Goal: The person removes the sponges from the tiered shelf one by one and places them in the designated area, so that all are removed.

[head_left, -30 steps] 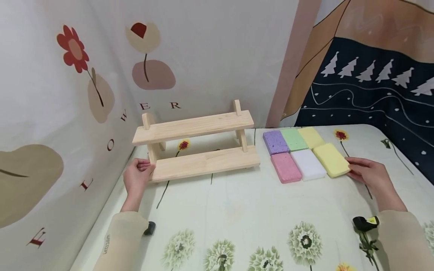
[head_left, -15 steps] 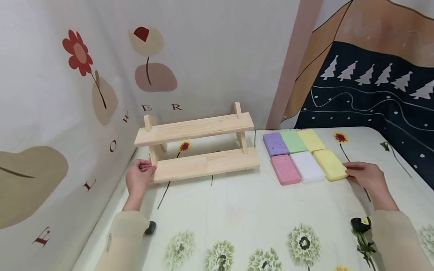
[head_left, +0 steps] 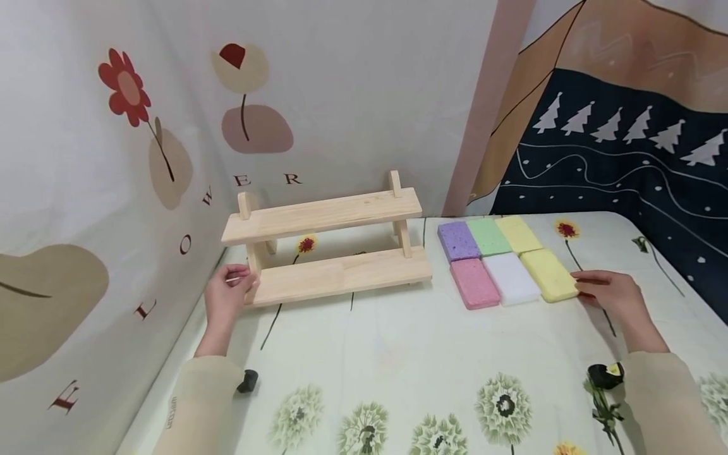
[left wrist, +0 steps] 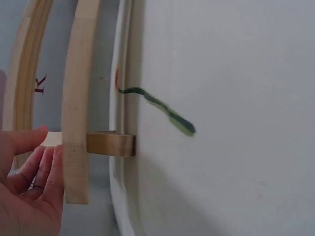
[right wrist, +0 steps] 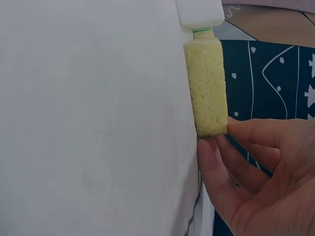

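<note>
My left hand point(head_left: 227, 297) is at the left end of a two-tier wooden shelf rack point(head_left: 341, 275). Its thumb and fingers pinch the upright by the lower board, seen closer in the left wrist view. Six sponge blocks lie flat in two rows to the right: purple point(head_left: 458, 241), green point(head_left: 489, 237) and yellow point(head_left: 518, 234) behind, pink point(head_left: 474, 284), white point(head_left: 511, 279) and another yellow sponge point(head_left: 549, 275) in front. My right hand point(head_left: 611, 297) touches the near right corner of that front yellow sponge with its fingertips, spread around the corner in the right wrist view.
Printed cloth covers the table point(head_left: 392, 354). A pale cloth wall point(head_left: 352, 95) stands right behind the rack and on the left, and a dark tree-print cloth point(head_left: 603, 170) at the back right. Small black devices point(head_left: 247, 381) sit at the wrists.
The front yellow sponge has shifted slightly toward the white one and lies more in line with its row. My right fingers have eased off it a little. The left hand stays at the rack.
</note>
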Action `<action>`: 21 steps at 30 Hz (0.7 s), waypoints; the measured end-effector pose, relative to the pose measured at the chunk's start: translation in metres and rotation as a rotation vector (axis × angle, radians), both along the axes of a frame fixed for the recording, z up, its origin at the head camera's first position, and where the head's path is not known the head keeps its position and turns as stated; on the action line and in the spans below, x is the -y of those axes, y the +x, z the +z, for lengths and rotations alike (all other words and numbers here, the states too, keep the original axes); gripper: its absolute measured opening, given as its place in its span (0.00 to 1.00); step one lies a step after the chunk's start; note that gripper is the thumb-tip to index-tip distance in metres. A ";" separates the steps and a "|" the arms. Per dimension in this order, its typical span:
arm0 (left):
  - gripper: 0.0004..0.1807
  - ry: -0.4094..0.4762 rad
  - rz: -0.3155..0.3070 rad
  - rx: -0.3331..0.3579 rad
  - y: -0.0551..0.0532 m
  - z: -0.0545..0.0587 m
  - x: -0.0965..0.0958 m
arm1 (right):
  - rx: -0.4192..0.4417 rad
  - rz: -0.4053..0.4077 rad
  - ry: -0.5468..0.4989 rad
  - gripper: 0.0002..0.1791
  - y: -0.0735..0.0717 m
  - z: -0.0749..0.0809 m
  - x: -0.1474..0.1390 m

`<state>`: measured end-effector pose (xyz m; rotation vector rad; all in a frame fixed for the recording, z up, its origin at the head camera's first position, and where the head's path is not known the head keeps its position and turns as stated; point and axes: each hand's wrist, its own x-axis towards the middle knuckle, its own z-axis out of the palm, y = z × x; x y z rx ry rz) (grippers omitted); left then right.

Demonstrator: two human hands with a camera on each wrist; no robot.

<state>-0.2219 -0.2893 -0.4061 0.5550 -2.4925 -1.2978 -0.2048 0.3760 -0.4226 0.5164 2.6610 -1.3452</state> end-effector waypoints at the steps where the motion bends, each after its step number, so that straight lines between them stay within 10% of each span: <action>1: 0.17 0.015 0.001 -0.013 0.001 0.002 0.000 | -0.005 0.000 -0.007 0.29 -0.001 0.000 -0.001; 14: 0.11 0.244 0.029 -0.220 -0.001 0.037 -0.010 | -0.056 -0.074 -0.090 0.29 -0.003 0.016 -0.011; 21: 0.12 0.157 -0.016 -0.273 -0.004 0.056 -0.031 | -0.173 -0.131 -0.123 0.14 -0.003 0.035 0.001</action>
